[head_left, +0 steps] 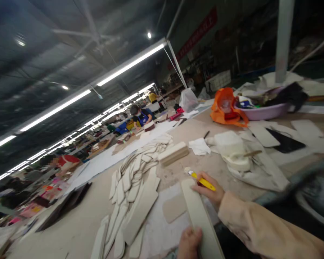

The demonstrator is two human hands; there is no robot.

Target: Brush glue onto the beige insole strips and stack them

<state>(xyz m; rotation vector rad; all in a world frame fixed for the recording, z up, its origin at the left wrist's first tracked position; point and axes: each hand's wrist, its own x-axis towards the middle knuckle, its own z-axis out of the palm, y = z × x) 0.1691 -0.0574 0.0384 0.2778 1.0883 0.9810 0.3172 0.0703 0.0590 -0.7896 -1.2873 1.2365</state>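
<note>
My right hand (210, 191) grips a yellow-handled brush (200, 179), its pale bristles pointing left over the table just past the top end of a long cream strip (198, 216). My left hand (189, 242) holds the lower part of that strip at the bottom edge of the view, fingers closed on it. The strip lies lengthwise on a pale sheet (162, 230) with a tan cut piece (174, 208) beside it. Left of my hands, several cream cut pieces (132, 183) lie fanned out in overlapping rows.
A tan block (173, 154) lies beyond the rows. White cloth and a white container (232, 151) sit to the right, with an orange bag (226, 108) and a lavender basin (264, 109) farther back. Other people work at distant tables (142, 117).
</note>
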